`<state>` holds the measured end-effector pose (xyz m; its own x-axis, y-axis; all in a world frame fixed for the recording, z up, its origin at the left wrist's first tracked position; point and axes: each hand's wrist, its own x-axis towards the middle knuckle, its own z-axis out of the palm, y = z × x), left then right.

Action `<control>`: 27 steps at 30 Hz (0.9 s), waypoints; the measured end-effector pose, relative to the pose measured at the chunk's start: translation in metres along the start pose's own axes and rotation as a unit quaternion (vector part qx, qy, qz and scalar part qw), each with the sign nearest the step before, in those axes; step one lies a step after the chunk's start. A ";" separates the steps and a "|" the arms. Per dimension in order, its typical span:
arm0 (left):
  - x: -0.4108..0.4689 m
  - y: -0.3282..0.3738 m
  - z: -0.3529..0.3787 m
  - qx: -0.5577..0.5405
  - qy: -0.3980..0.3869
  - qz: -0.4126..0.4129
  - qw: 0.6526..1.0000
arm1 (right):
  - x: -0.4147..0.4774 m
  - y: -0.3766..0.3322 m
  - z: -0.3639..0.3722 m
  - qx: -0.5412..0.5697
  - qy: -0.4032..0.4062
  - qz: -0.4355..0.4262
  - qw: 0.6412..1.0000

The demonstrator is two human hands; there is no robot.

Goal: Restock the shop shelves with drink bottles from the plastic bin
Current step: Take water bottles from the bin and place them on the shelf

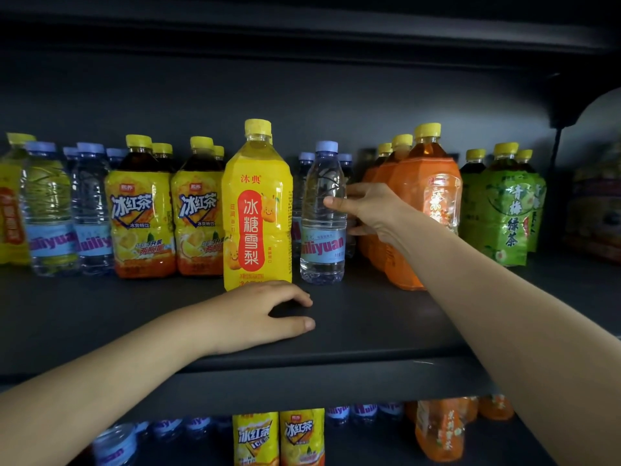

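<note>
In the middle of the frame the right hand [371, 210] grips the water bottle [322, 245], which stands upright on the shelf [100, 317]. The thumb lies across its front and the fingers curl behind it. Lower, the left hand [255, 314] rests on the shelf just before the yellow bottle [257, 213], with fingers loosely bent and holding nothing.

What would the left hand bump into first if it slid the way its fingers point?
The left hand points right along the bare shelf. It would probably meet the orange bottles or the right forearm first; depth is hard to judge.
</note>
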<state>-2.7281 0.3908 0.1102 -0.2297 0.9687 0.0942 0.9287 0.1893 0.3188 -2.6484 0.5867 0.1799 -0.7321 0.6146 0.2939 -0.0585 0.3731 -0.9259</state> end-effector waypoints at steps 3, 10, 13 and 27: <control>0.000 0.000 0.000 -0.001 0.000 -0.001 1.000 | 0.008 0.002 0.004 -0.006 0.004 -0.005 1.000; 0.000 0.000 0.000 0.004 0.003 0.003 1.000 | 0.027 0.009 0.013 -0.026 0.011 -0.006 1.000; 0.001 0.000 0.000 0.007 0.005 0.003 1.000 | 0.035 0.013 0.014 -0.029 0.004 0.000 1.000; 0.002 -0.001 0.001 0.010 0.006 0.003 1.000 | 0.055 0.026 0.016 -0.052 0.008 -0.017 0.998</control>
<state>-2.7296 0.3921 0.1095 -0.2272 0.9679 0.1079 0.9358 0.1864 0.2991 -2.7016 0.6190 0.1686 -0.7200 0.6111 0.3289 -0.0108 0.4640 -0.8858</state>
